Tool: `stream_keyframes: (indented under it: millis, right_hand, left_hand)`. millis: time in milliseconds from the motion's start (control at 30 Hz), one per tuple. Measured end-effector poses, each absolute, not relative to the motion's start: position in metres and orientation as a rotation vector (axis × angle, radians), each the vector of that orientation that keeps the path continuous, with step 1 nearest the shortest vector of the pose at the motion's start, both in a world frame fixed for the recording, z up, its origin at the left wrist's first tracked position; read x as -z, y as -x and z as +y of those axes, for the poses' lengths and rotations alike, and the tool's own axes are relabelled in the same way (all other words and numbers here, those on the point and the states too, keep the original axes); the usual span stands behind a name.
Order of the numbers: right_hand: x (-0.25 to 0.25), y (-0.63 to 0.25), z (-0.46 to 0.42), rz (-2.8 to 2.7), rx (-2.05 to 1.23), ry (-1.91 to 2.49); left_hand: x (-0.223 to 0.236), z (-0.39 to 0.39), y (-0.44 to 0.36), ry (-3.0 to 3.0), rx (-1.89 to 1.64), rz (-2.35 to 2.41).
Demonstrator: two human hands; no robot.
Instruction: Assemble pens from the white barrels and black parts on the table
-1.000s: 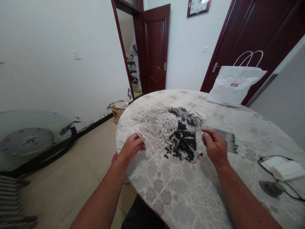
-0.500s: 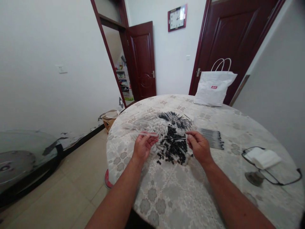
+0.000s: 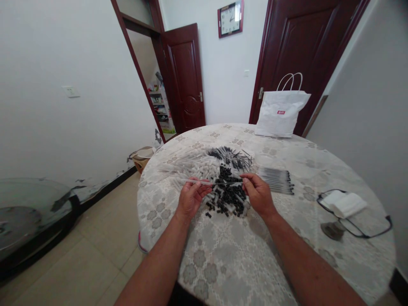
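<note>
Left hand point(image 3: 190, 199): pinches one white tube point(image 3: 190, 181). Right hand point(image 3: 259, 194): pinches one thin rod point(image 3: 230, 183). Both run left to right, nearly in line, rod tip facing tube, above black caps point(image 3: 228, 199). Table point(image 3: 251, 259), far edge: white bag point(image 3: 276, 115), upright, contents hidden.

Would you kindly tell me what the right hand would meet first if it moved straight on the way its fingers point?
The right hand would probably meet the left hand first; the black pieces between seem lower, though depth is unclear.
</note>
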State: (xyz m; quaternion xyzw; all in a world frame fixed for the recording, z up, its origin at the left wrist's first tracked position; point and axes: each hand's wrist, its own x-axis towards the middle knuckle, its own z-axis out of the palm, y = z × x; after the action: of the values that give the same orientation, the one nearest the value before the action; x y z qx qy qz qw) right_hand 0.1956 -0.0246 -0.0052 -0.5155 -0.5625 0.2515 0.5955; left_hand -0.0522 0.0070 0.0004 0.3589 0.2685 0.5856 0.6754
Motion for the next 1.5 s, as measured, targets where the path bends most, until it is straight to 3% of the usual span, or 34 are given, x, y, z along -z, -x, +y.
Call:
stream_keyframes:
  millis: [1500]
  right_hand:
    - [0.0066,-0.19,-0.0293,-1.296,-0.366,1.226]
  left_hand:
    - [0.0081,0.0086,0.0581,-0.762,-1.3,0.555]
